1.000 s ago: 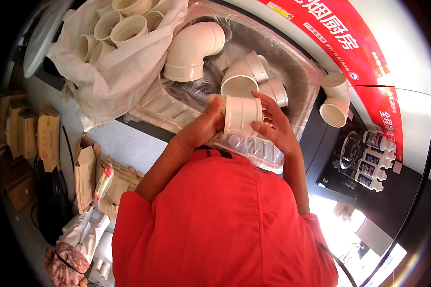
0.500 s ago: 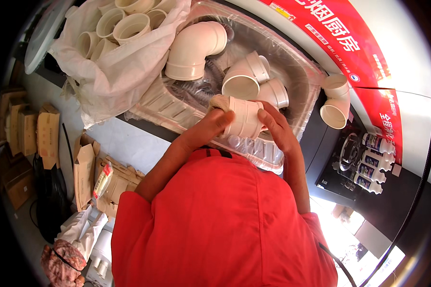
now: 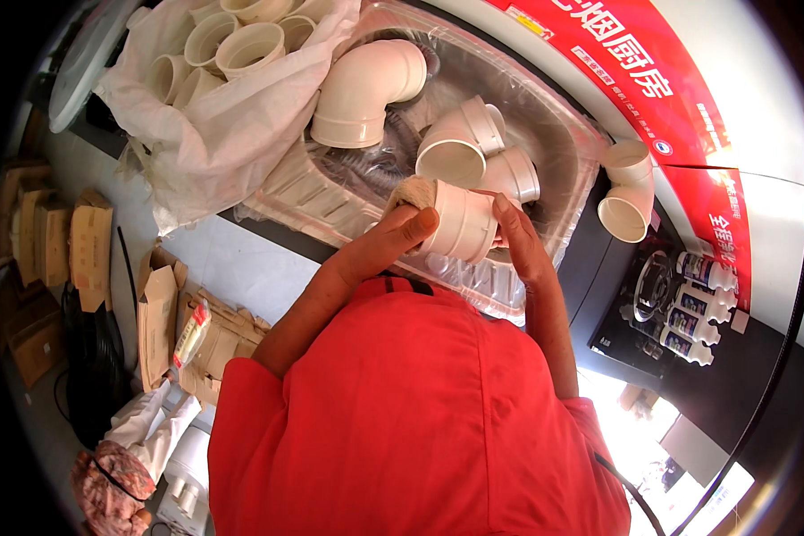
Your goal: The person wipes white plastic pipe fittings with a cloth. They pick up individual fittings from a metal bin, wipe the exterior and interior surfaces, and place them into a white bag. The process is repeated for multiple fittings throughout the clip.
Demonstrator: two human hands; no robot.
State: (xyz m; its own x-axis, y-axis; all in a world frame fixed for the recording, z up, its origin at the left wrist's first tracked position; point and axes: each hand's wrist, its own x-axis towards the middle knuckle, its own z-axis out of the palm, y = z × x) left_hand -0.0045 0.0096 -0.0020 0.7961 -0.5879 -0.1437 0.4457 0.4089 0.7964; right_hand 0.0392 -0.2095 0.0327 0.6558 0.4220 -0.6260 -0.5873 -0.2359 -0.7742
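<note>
Head view: the pipe fitting [image 3: 463, 225] now tilts more — left hand [image 3: 395, 239] gripping it and tan cloth [image 3: 414, 191], right hand [image 3: 525, 243] clasping the opposite end — seemingly steadier for handling.

Pipe fitting [image 3: 460, 223] between hands [image 3: 395, 236]; sack [image 3: 210, 156] left of sink [image 3: 297, 204], bottles [image 3: 693, 323] right.
</note>
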